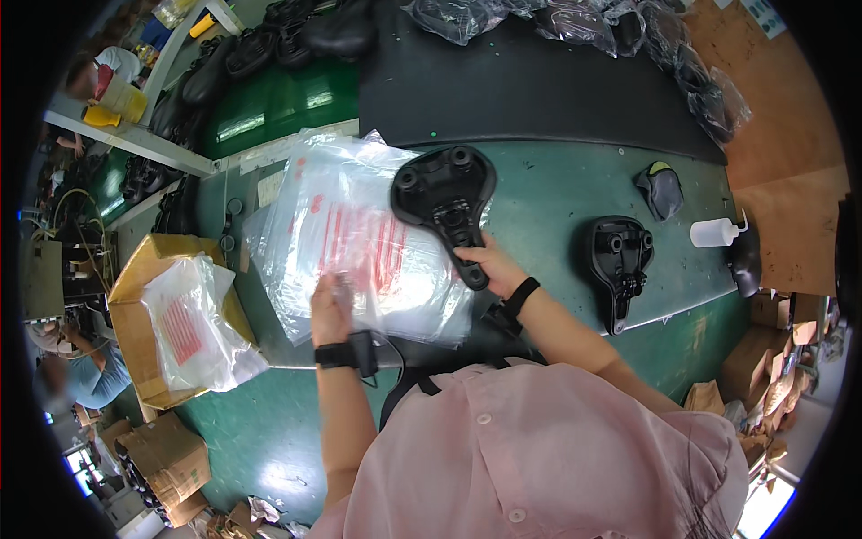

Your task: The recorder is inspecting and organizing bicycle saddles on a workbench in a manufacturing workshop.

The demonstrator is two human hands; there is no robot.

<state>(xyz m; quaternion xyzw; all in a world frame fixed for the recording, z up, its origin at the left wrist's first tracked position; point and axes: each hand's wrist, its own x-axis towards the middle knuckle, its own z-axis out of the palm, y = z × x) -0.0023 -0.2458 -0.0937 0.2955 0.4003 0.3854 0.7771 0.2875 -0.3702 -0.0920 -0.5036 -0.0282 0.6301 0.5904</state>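
Black moulded plastic, the underside of an upturned bicycle saddle (444, 205), is shown gripped at its narrow nose by the right hand (489, 263), whose fingers are closed around it. The saddle is held above a stack of clear plastic bags with red print (346, 242), its broad rear end pointing away from the person. The left hand (330, 308) is seen pinching the near edge of the topmost bag, just beside and to the left of the saddle's nose. The stack is spread on a green workbench (557, 193).

A second black saddle (620, 265) is laid underside up on the bench, well apart to the right of the right hand; a white squeeze bottle (716, 233) stands beyond it. An open cardboard box holding further printed bags (184, 328) is placed to the left of the left hand. Bagged saddles (628, 31) are lined along a black conveyor belt (530, 90) at the far side.
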